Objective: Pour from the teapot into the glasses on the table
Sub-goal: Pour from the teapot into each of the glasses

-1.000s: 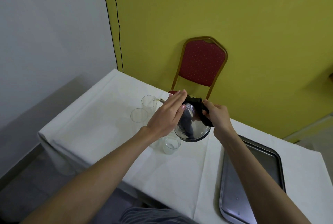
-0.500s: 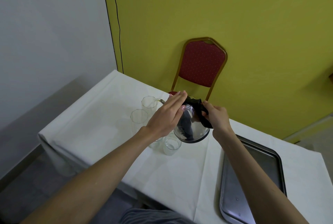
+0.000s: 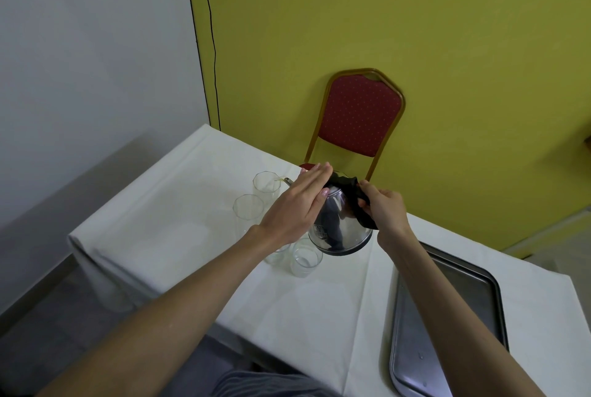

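Observation:
A shiny steel teapot (image 3: 339, 227) is tilted to the left above the white table (image 3: 166, 224). My right hand (image 3: 385, 209) grips its handle through a black cloth (image 3: 351, 192). My left hand (image 3: 295, 208) lies flat on the lid, fingers straight. The spout (image 3: 287, 181) reaches the far glass (image 3: 265, 187), and a thin pale stream runs into it. A second tall glass (image 3: 248, 209) stands just in front of that one. A short glass (image 3: 305, 260) stands below the teapot, and another glass (image 3: 276, 252) is partly hidden behind my left wrist.
A metal tray (image 3: 447, 332) lies on the table at the right, under my right forearm. A red chair (image 3: 359, 118) stands against the yellow wall behind the table. The table's left edge drops off near a white wall.
The teapot has tipped slightly further left, with both hands keeping their hold. The spout now reaches the far glass and liquid shows at it.

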Demonstrator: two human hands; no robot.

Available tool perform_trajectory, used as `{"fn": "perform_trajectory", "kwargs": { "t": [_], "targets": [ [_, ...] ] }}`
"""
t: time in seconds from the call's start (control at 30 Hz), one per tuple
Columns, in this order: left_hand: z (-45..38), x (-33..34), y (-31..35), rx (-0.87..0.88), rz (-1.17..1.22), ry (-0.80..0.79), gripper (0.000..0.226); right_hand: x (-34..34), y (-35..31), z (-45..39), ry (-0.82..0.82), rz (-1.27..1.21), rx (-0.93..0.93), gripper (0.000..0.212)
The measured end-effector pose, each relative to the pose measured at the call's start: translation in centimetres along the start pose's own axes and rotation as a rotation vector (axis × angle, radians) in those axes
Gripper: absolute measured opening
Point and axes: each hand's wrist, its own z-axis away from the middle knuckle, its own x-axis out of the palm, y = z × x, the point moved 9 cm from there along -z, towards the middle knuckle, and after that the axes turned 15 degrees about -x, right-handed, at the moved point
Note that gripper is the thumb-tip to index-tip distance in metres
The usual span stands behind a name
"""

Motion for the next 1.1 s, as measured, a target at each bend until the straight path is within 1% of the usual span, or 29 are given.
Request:
{"fn": "perform_trajectory", "kwargs": {
  "t": [0.17, 0.33, 0.6, 0.8, 0.97, 1.1],
  "targets": [
    [0.1, -0.1, 0.2, 0.009, 0.009, 0.002, 0.049, -0.1, 0.2, -0.1, 0.013, 0.014, 0.011, 0.047],
    [0.0, -0.2, 0.1, 0.011, 0.010, 0.009, 0.049, 0.0, -0.2, 0.0, -0.004, 0.003, 0.004, 0.040],
    [0.1, -0.5, 0.4, 0.029, 0.014, 0.022, 0.048, 0.0, -0.4, 0.0, 0.008, 0.024, -0.003, 0.045],
    [0.0, -0.5, 0.4, 0.026, 0.019, 0.023, 0.048, 0.2, -0.9, 0.3, -0.008, 0.018, -0.002, 0.039],
    [-0.2, -0.5, 0.3, 0.030, 0.016, 0.015, 0.048, 0.1, -0.8, 0.3, 0.020, -0.005, 0.011, 0.045],
    [-0.4, -0.4, 0.6, 0.046, 0.008, 0.008, 0.048, 0.4, -0.5, 0.7, 0.010, -0.101, 0.030, 0.044]
  ]
}}
